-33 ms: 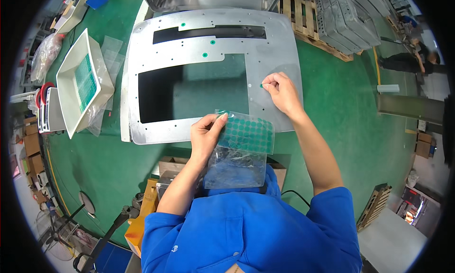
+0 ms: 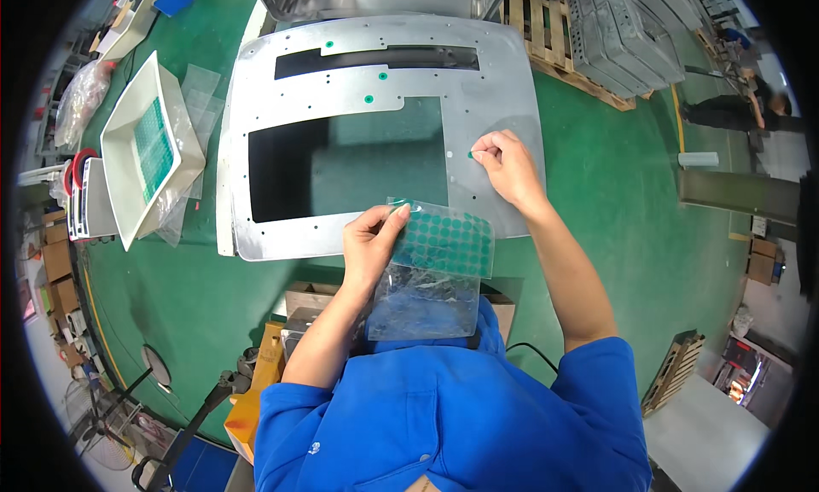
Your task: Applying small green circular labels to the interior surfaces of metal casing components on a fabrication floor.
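Observation:
My left hand (image 2: 368,249) pinches the upper left corner of a clear sheet of round green stickers (image 2: 445,241). Below that sheet hangs a crinkled transparent plastic piece (image 2: 425,306). Thumb and forefinger of my right hand (image 2: 512,169) are closed on a small green round sticker (image 2: 471,155), at the right part of a flat grey metal panel (image 2: 499,74). Whether the sticker touches the panel I cannot tell. The panel has large cutouts and several small holes. Green dots sit farther up on it, one of them a green dot (image 2: 368,99) above the big cutout.
To the left stands a white tray (image 2: 119,155) holding a green sticker sheet (image 2: 153,151), with clear plastic sheets (image 2: 200,99) beside it. Grey crates (image 2: 610,44) rest on a wooden pallet (image 2: 533,23) at the far right. Another person (image 2: 734,112) is at the right edge.

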A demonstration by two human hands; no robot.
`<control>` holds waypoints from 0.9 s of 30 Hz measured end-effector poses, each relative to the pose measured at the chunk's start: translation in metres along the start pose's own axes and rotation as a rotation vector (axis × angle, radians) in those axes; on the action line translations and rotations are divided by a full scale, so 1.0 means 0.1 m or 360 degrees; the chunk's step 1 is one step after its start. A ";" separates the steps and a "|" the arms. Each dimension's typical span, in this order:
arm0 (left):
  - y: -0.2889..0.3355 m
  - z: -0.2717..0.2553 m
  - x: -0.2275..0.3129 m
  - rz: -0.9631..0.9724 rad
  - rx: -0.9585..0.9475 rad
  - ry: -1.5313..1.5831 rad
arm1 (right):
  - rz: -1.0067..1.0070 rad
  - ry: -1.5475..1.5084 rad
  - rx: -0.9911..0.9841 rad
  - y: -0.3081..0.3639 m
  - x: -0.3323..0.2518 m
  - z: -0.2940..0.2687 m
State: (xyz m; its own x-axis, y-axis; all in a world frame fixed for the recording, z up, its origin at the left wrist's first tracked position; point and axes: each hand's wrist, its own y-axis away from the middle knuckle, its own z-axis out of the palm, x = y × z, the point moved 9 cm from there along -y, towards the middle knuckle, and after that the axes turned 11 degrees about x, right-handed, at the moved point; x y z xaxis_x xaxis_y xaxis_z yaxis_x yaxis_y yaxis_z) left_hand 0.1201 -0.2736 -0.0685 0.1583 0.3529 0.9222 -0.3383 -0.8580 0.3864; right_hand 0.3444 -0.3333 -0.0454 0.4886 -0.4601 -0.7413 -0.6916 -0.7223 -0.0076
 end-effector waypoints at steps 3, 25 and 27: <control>-0.01 0.01 0.01 0.0015 -0.0014 0.0030 | 0.0002 0.0048 0.0006 -0.01 0.00 0.00; 0.04 -0.01 0.04 0.0010 0.0005 0.0030 | -0.0036 0.0036 0.0072 -0.01 -0.02 -0.04; 0.06 -0.06 0.05 0.0028 0.0042 0.0023 | 0.0070 -0.0088 -0.0012 -0.08 0.08 -0.01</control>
State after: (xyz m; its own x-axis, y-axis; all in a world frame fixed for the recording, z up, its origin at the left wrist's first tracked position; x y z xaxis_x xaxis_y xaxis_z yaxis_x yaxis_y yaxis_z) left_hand 0.1131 -0.2745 -0.0613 0.1388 0.3427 0.9291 -0.3163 -0.8737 0.3695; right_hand 0.3545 -0.3318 -0.0508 0.4276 -0.4620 -0.7770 -0.7074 -0.7062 0.0307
